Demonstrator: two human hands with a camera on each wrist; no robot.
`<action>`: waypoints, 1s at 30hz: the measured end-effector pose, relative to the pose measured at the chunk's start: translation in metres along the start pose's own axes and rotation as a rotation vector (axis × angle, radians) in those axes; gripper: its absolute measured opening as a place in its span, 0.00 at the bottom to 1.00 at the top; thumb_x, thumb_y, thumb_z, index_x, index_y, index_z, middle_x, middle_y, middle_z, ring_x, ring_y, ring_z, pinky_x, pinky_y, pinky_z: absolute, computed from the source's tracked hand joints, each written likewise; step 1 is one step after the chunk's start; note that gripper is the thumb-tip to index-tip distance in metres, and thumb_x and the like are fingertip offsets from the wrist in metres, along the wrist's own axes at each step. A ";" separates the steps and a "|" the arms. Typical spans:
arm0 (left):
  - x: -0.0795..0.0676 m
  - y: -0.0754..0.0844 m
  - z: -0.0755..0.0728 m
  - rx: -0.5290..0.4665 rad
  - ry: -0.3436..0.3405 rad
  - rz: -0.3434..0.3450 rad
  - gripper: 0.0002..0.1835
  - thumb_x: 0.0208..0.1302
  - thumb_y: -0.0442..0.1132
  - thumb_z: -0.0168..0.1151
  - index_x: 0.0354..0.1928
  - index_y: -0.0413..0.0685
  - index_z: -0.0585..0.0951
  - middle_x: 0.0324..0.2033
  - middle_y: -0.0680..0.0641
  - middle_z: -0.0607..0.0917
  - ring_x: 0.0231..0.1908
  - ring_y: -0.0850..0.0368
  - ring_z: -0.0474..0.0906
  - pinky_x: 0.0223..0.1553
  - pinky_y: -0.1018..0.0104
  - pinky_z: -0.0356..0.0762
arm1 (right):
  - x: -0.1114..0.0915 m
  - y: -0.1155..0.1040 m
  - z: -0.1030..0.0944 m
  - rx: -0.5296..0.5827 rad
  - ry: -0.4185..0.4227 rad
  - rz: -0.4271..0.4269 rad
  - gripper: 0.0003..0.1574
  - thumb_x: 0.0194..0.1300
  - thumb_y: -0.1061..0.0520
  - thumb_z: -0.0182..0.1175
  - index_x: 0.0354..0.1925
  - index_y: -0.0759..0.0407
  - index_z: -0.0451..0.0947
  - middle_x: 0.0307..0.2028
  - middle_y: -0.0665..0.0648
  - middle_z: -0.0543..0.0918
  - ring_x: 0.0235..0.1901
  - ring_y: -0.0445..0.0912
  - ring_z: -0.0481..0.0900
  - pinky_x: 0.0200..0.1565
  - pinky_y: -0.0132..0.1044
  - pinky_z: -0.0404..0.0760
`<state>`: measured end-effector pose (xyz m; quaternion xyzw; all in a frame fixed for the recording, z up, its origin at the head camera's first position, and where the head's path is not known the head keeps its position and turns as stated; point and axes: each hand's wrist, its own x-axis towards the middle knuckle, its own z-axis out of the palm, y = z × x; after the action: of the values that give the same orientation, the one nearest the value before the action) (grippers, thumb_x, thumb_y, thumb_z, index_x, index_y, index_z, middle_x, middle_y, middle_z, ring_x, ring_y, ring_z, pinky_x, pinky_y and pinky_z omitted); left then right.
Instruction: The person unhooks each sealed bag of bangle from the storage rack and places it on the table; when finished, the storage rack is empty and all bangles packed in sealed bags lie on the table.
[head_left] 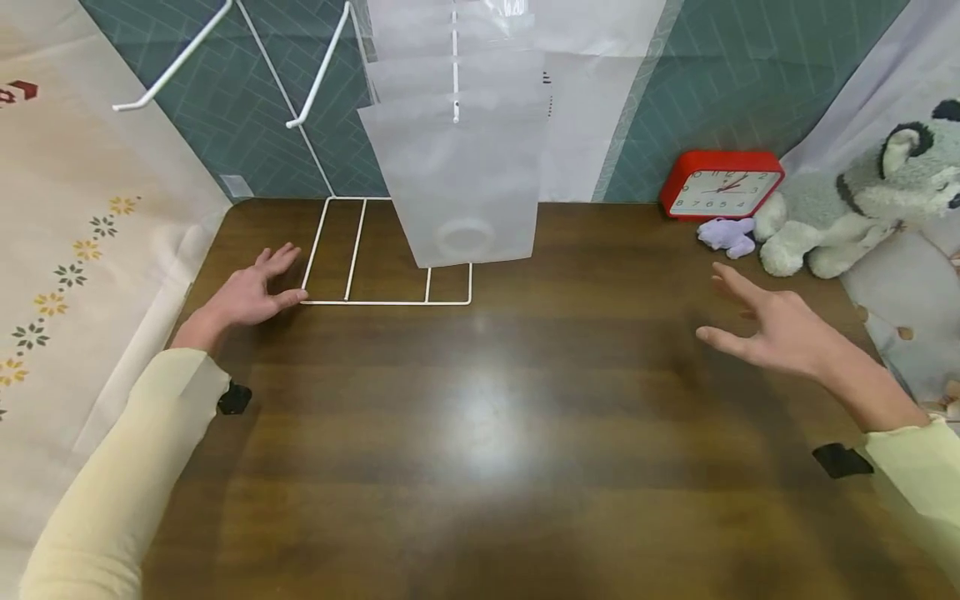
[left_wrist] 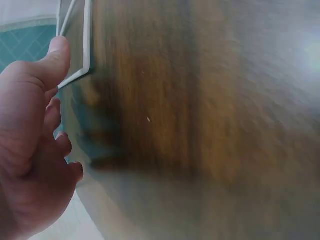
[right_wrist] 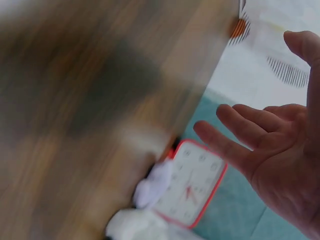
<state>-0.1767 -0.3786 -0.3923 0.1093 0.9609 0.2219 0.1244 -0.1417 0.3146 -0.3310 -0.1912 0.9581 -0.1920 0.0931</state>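
Note:
A white wire rack (head_left: 386,303) stands at the back left of the brown table, with bare prongs (head_left: 318,71) jutting out above. Several pale translucent plastic sheets or bags (head_left: 468,183) hang from one prong in the middle. My left hand (head_left: 255,292) is at the rack's front left corner, fingers spread and thumb at the wire; whether it touches, I cannot tell. In the left wrist view the thumb overlaps the rack's frame (left_wrist: 87,45). My right hand (head_left: 780,329) hovers over the table's right side, fingers extended, holding nothing.
A red-framed clock (head_left: 722,185) stands at the back right, with a small purple toy (head_left: 727,237) before it. Beside them sits a grey and white plush animal (head_left: 862,192). Floral cloth (head_left: 67,275) borders the table (head_left: 480,467) on the left; a green patterned backing (head_left: 720,75) rises behind.

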 end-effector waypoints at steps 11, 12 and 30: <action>0.020 -0.007 0.003 -0.046 -0.113 -0.020 0.48 0.68 0.48 0.66 0.79 0.42 0.49 0.77 0.36 0.46 0.74 0.31 0.29 0.66 0.29 0.28 | 0.024 -0.044 0.014 0.131 0.010 -0.159 0.52 0.64 0.52 0.70 0.76 0.62 0.55 0.60 0.67 0.79 0.55 0.58 0.81 0.48 0.52 0.81; 0.020 -0.007 0.003 -0.047 -0.113 -0.017 0.48 0.68 0.48 0.66 0.79 0.42 0.49 0.77 0.36 0.46 0.74 0.31 0.29 0.66 0.29 0.28 | 0.025 -0.045 0.014 0.129 0.010 -0.165 0.52 0.64 0.52 0.70 0.76 0.62 0.56 0.60 0.66 0.79 0.54 0.57 0.81 0.47 0.52 0.81; 0.018 -0.004 0.001 -0.001 -0.136 -0.026 0.49 0.68 0.53 0.64 0.79 0.44 0.47 0.78 0.37 0.43 0.74 0.30 0.28 0.59 0.21 0.23 | 0.083 -0.120 -0.020 0.510 0.237 -0.349 0.30 0.66 0.67 0.65 0.65 0.61 0.74 0.52 0.61 0.85 0.47 0.39 0.85 0.46 0.27 0.79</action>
<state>-0.1940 -0.3769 -0.3984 0.1115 0.9515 0.2127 0.1922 -0.1831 0.1857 -0.2729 -0.2993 0.8361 -0.4597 -0.0085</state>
